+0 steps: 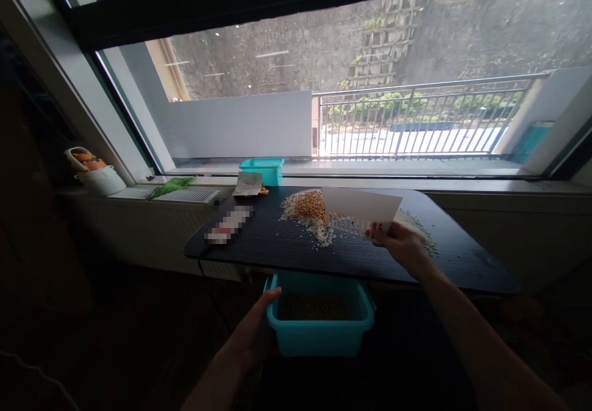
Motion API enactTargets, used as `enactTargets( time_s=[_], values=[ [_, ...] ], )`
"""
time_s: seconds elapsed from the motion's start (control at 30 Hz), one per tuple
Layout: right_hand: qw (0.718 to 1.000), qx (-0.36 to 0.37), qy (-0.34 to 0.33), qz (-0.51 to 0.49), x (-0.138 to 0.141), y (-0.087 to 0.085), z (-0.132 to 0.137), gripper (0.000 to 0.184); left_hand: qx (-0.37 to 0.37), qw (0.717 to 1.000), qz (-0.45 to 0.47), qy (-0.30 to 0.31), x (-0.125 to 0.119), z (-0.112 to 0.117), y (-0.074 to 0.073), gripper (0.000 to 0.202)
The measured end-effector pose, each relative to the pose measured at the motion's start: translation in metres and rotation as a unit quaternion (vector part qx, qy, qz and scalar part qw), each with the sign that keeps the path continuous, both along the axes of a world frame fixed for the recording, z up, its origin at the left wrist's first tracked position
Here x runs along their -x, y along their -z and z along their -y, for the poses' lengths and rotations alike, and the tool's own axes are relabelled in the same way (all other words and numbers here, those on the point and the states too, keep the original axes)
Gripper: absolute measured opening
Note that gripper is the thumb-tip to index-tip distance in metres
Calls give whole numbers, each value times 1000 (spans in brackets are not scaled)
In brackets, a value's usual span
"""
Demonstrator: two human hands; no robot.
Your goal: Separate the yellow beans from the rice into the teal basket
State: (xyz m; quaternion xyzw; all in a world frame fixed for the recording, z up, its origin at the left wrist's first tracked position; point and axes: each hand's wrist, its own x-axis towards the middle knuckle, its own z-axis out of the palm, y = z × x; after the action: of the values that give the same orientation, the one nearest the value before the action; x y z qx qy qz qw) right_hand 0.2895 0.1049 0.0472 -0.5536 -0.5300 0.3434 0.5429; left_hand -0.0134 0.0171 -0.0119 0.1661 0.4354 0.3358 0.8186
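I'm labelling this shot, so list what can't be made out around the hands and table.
All in the head view:
- Left hand: most fingers, hidden by the turquoise tub.
- Tub's contents: kind unclear, in shadow.
- Pale grains: partly covered by the slotted white card and right hand.
- Item on the table's left: pixelated.

Two bare arms reach forward from the bottom of the view. The left forearm (219, 371) angles inward to a low left hand (256, 332), thumb (274, 294) uppermost, fingers mostly hidden. The right forearm (478, 334) stretches farther, its right hand (401, 246) higher, fingers (378, 235) pinched leftward.
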Motion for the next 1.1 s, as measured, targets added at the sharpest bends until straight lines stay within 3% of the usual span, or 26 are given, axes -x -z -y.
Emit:
enactTargets(
  time_s=[0.37,0.5,0.63,0.9,1.1],
  values=[
    [1000,25,-15,-10,4,5,-9,34,0,1000,0,5,-5,0,0,63],
    [999,26,-42,-10,-8,4,-2,42,3,1000,9,1,-7,0,2,64],
    [1000,12,-7,-25,-21,9,1,52,8,1000,17,7,-11,-1,2,62],
    [999,12,-44,5,1,1,1,37,13,1000,-7,15,-16,-1,-4,60],
    [997,23,-70,1,-5,2,9,43,7,1000,-13,12,-17,0,-4,60]
  ],
)
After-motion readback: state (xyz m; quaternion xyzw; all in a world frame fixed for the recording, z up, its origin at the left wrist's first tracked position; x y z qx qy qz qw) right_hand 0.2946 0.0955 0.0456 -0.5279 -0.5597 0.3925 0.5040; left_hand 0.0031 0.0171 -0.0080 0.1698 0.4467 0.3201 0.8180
